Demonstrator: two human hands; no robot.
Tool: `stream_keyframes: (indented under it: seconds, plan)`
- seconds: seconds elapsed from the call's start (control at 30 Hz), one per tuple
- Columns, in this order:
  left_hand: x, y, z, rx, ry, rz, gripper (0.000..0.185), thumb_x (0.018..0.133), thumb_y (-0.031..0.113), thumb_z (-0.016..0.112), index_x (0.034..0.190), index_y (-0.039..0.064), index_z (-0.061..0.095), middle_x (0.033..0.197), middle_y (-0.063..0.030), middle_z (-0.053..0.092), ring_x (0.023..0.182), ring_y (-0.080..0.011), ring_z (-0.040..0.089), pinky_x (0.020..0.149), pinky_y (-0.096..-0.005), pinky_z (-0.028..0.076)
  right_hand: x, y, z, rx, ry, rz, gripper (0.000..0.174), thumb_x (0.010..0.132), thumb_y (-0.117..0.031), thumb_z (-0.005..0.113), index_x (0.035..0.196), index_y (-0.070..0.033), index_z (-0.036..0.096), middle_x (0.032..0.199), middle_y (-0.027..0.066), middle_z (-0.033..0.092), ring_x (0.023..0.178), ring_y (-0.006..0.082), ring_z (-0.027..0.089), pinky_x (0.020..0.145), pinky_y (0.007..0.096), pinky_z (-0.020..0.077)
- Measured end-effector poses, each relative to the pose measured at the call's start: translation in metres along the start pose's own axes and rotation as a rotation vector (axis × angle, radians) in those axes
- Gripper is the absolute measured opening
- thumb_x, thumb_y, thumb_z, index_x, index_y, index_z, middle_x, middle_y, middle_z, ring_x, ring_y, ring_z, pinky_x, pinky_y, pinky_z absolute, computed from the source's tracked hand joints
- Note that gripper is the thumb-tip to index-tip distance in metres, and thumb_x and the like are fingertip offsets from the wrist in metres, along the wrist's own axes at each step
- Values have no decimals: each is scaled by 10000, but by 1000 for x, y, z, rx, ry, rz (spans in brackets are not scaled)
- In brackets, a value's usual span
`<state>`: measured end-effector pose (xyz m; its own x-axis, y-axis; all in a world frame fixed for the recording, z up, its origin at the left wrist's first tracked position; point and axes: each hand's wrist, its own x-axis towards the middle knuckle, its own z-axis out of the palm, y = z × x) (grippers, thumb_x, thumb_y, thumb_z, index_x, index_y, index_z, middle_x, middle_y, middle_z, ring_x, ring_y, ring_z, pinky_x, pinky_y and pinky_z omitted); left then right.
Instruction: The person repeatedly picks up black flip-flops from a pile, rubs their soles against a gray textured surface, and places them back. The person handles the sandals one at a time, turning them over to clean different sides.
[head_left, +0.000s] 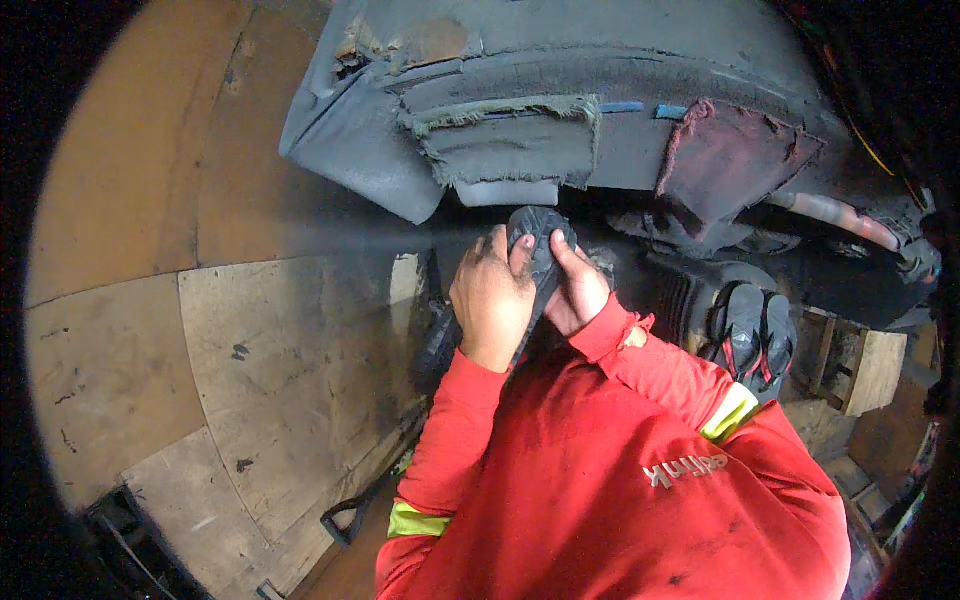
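Both hands grip a black rubber shoe sole (538, 223) that looks like part of a sandal or flip-flop, with its patterned tread facing up. My left hand (493, 296) wraps its left side, thumb pressed on the tread; the fingers are dark with dust. On the other side, my right hand (581, 285) holds the edge with its thumb near the top end. That end sits just below a pale grey strip (508, 193) under a dust-covered machine hood (630, 67). Whether it touches anything in the dark gap there is hidden.
A frayed grey-green cloth (517, 146) and a reddish cloth (731, 165) hang from the hood. To the right, black flip-flops (742, 330) rest on a ribbed dark housing (675, 300), near a wooden crate (874, 371). Stained plywood panels (277, 375) stand at left. A pale haze streaks leftward.
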<state>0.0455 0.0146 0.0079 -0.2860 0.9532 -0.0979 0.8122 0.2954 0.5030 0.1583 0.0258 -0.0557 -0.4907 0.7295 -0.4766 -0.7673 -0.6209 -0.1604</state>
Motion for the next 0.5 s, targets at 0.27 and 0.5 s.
stream_keyframes:
  seconds: [0.27,0.5]
  plan:
    - [-4,1,-1,255,90,71,344,970,315,544,1073,-5,613,982,-205,663,935,-385,641,815,-478,500,14,7,-6,110,-152,139,398,1036,-363,467,1316,-86,524,1210,71,629,1160,240,582,1074,449,412]
    - [-28,-4,0,158,283,69,362,963,282,561,1140,-32,597,1050,-218,634,1000,-376,610,852,-472,476,17,2,-3,-27,-267,130,367,1011,-270,550,1299,-45,539,1224,95,621,1092,211,596,995,404,474]
